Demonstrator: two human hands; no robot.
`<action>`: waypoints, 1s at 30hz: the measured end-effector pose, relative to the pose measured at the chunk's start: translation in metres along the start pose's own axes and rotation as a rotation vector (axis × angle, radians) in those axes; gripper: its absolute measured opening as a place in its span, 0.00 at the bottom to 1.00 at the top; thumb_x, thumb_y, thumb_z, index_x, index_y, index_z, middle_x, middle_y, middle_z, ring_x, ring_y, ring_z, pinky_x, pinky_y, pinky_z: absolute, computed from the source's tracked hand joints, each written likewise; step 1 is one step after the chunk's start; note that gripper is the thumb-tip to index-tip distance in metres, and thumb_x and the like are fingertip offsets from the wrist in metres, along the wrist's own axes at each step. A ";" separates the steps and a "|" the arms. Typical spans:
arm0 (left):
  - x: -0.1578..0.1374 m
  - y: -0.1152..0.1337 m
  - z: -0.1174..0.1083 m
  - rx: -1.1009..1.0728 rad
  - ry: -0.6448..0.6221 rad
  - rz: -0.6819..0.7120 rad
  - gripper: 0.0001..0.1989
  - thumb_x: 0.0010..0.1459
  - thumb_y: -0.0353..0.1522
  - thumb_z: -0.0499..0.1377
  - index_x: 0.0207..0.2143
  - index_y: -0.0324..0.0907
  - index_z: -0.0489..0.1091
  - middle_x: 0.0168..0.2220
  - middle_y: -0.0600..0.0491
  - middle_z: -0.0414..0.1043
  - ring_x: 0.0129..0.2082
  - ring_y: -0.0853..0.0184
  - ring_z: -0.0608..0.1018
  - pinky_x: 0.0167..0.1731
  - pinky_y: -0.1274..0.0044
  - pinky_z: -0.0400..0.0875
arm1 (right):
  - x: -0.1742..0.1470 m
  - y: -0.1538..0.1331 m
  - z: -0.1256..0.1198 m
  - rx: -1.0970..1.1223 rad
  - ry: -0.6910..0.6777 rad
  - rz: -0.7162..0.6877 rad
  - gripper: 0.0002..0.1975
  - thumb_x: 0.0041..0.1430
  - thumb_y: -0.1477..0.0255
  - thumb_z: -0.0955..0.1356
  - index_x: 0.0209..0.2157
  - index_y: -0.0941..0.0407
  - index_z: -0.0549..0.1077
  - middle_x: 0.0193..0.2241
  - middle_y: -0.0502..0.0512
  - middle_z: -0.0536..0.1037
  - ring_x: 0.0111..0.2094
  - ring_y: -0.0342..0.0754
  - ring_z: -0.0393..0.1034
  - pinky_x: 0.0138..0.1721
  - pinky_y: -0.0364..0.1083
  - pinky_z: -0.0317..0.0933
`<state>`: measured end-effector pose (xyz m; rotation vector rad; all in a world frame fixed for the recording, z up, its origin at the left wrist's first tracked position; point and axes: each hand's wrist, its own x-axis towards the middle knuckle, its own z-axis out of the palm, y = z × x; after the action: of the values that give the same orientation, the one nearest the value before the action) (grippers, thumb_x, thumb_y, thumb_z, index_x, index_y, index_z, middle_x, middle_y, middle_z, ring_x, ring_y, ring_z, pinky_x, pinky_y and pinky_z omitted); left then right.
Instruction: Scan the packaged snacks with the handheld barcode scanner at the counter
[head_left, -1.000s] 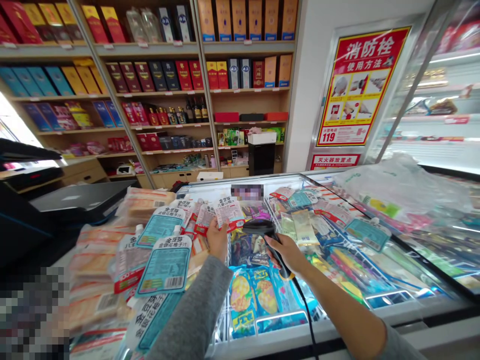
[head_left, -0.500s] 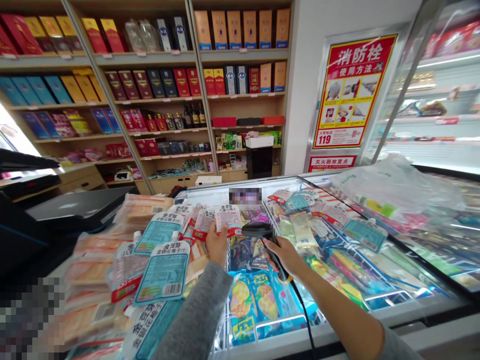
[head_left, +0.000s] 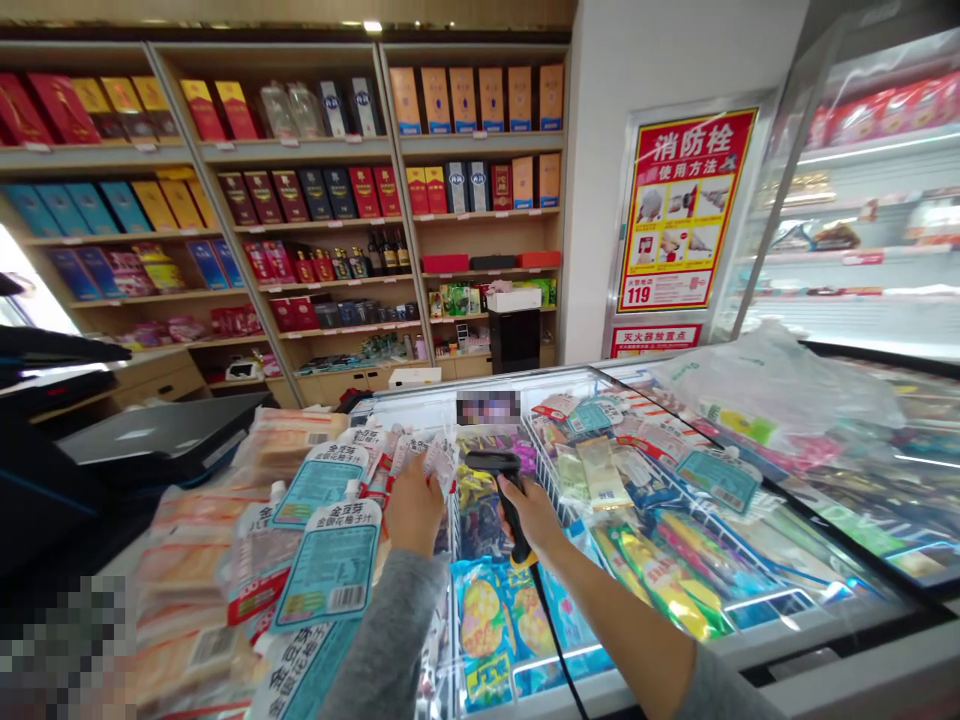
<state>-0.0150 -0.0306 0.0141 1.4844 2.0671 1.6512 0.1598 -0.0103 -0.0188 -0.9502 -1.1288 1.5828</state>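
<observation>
My right hand point(head_left: 534, 518) is wrapped round the handle of a black barcode scanner point(head_left: 491, 462), whose head points left over the freezer. A cord trails down from its grip. My left hand point(head_left: 415, 503) pinches a red-and-white juice pouch point(head_left: 444, 462) just left of the scanner head; my fingers partly cover it. Beside that hand lies a pile of drink pouches, among them a blue juice pouch point(head_left: 330, 562) with a barcode and a red juice pouch point(head_left: 259, 565). Clear packs of pale food point(head_left: 199, 570) lie at the pile's left.
Below my hands is a chest freezer with wire baskets of blue ice cream packets point(head_left: 484, 610) and other frozen packs. A clear plastic bag point(head_left: 780, 385) lies on its right side. A dark screen device point(head_left: 157, 430) stands at left. Shelves of boxed bottles point(head_left: 315, 190) line the back wall.
The pouch in my left hand has tilted and moved a little left and down. The scanner has shifted slightly left. The view has tipped upward.
</observation>
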 end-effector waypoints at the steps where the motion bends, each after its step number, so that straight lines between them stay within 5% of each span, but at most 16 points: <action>1: -0.001 0.002 -0.002 0.193 -0.006 0.046 0.18 0.52 0.26 0.60 0.47 0.40 0.76 0.51 0.39 0.78 0.58 0.47 0.74 0.60 0.60 0.64 | -0.001 0.001 0.005 -0.004 -0.008 -0.001 0.30 0.41 0.42 0.72 0.29 0.53 0.63 0.14 0.42 0.67 0.11 0.39 0.59 0.11 0.40 0.51; 4: -0.007 0.007 -0.006 0.612 -0.004 0.173 0.24 0.56 0.23 0.56 0.55 0.40 0.74 0.62 0.38 0.70 0.64 0.47 0.69 0.60 0.59 0.64 | -0.003 0.005 0.015 -0.012 -0.031 -0.003 0.29 0.43 0.42 0.71 0.28 0.53 0.63 0.14 0.42 0.67 0.11 0.39 0.58 0.12 0.40 0.51; 7: -0.011 0.010 -0.006 0.771 -0.090 0.202 0.23 0.59 0.22 0.52 0.54 0.39 0.76 0.59 0.38 0.73 0.61 0.48 0.72 0.57 0.59 0.67 | -0.004 0.009 0.019 -0.019 -0.027 0.008 0.29 0.43 0.42 0.71 0.26 0.53 0.62 0.14 0.42 0.67 0.11 0.39 0.59 0.12 0.40 0.51; 11: -0.014 0.012 -0.003 0.845 -0.240 0.211 0.19 0.63 0.24 0.50 0.46 0.38 0.79 0.49 0.40 0.79 0.52 0.50 0.78 0.54 0.61 0.68 | -0.004 0.012 0.020 0.003 0.003 0.017 0.30 0.43 0.41 0.71 0.28 0.52 0.62 0.14 0.42 0.67 0.11 0.40 0.59 0.13 0.41 0.51; 18: -0.023 0.028 0.003 0.795 -0.317 0.187 0.12 0.61 0.25 0.54 0.41 0.40 0.78 0.46 0.42 0.79 0.50 0.54 0.80 0.48 0.69 0.71 | -0.010 0.001 0.007 -0.023 0.054 -0.014 0.30 0.41 0.41 0.71 0.27 0.53 0.63 0.14 0.43 0.68 0.12 0.40 0.59 0.13 0.41 0.53; 24: -0.033 0.062 0.037 0.459 -0.484 0.260 0.10 0.60 0.27 0.58 0.41 0.41 0.78 0.46 0.44 0.80 0.50 0.58 0.80 0.51 0.71 0.70 | -0.025 -0.037 -0.060 -0.033 0.149 -0.147 0.27 0.46 0.43 0.71 0.25 0.53 0.63 0.15 0.45 0.67 0.12 0.40 0.59 0.13 0.42 0.52; 30: -0.044 0.113 0.118 0.171 -0.613 0.357 0.08 0.55 0.26 0.62 0.36 0.43 0.80 0.42 0.45 0.82 0.49 0.56 0.81 0.55 0.67 0.69 | -0.054 -0.065 -0.160 -0.092 0.391 -0.196 0.26 0.44 0.45 0.72 0.25 0.53 0.63 0.15 0.45 0.68 0.12 0.41 0.59 0.13 0.42 0.52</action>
<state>0.1477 0.0112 0.0359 2.1719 1.6948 0.9182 0.3394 -0.0169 0.0033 -1.1157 -0.9884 1.1348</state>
